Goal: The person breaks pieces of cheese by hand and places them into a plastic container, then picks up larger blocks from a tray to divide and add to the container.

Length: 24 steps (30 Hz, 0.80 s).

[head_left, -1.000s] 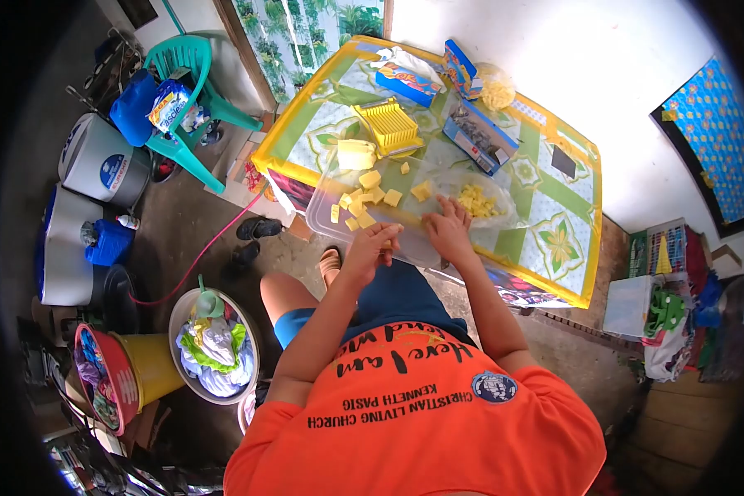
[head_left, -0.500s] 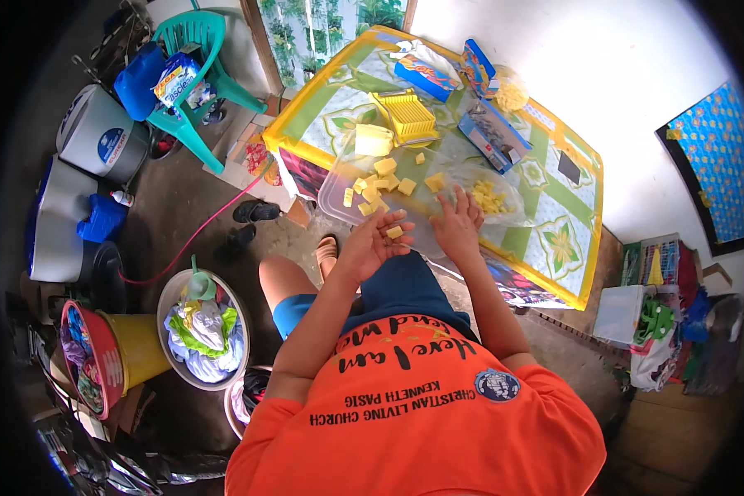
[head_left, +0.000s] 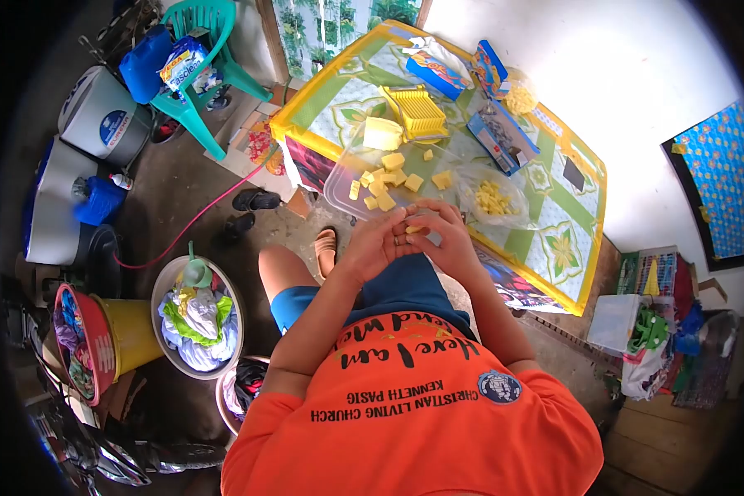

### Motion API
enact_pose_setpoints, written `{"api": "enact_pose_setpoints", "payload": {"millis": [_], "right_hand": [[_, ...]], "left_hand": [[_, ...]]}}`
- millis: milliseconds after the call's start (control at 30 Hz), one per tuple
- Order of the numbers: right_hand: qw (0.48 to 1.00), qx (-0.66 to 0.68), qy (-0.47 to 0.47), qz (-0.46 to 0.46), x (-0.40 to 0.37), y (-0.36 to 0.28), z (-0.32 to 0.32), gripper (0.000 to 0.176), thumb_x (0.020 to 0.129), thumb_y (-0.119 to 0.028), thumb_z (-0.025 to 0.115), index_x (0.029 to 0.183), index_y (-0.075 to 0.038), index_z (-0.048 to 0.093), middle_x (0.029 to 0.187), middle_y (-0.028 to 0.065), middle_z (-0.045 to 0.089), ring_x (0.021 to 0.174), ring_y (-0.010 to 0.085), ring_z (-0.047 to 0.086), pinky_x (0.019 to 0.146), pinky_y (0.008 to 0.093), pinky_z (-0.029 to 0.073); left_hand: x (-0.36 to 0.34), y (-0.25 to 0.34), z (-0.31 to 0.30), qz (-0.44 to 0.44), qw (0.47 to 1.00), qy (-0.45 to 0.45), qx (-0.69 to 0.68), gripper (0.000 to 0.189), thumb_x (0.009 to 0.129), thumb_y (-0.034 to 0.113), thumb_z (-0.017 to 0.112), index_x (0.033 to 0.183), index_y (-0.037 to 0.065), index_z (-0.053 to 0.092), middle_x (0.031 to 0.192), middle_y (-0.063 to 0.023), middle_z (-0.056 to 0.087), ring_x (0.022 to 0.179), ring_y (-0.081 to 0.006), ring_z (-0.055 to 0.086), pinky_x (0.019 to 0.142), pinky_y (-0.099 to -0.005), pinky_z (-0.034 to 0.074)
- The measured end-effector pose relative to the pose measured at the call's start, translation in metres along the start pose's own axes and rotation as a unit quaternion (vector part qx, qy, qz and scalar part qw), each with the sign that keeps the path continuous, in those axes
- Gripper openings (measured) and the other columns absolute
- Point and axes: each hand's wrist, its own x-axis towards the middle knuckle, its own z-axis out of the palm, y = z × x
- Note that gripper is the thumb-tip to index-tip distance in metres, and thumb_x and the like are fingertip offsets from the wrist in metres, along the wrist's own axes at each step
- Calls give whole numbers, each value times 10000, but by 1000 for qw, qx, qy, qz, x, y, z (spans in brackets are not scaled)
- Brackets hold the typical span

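My left hand (head_left: 382, 246) is turned palm up in front of the table edge, fingers curled around a small yellow cube (head_left: 412, 231). Fingertips of my right hand (head_left: 446, 240) pinch the same cube from the other side, partly hiding it. Just beyond, several similar yellow cubes (head_left: 390, 178) lie in a clear plastic tray (head_left: 336, 192). A larger pale yellow block (head_left: 383, 133) rests at the tray's far end. To the right, a clear plastic bag (head_left: 514, 217) holds smaller yellow pieces (head_left: 493, 198).
On the patterned table (head_left: 560, 248) are a yellow slotted rack (head_left: 417, 114), a blue-orange box (head_left: 438, 74), an open box (head_left: 503, 136) and a dark flat rectangle (head_left: 574, 174). A laundry basin (head_left: 236, 331), green chair (head_left: 192, 124) and pink hose (head_left: 197, 217) are on the left.
My right hand has moved left from beside the bag and closed on the cube at my left hand. My left fingers have curled more. The whole view has shifted slightly.
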Motion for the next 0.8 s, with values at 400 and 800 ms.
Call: {"api": "enact_pose_setpoints", "payload": {"millis": [400, 800], "right_hand": [[855, 458, -2, 243, -2, 2, -12, 287, 803, -14, 686, 1072, 31, 597, 943, 55, 626, 851, 105, 612, 761, 243, 513], [823, 500, -60, 265, -4, -3, -30, 341, 817, -67, 695, 1122, 51, 596, 958, 100, 665, 853, 136, 645, 760, 255, 526]], "left_hand": [[-1, -5, 10, 88, 976, 56, 193, 307, 882, 156, 632, 1146, 15, 560, 996, -58, 645, 889, -143, 639, 722, -252, 510], [-2, -3, 23, 123, 954, 45, 272, 218, 881, 93, 622, 1066, -22, 607, 931, -79, 649, 785, -132, 619, 729, -256, 511]]}}
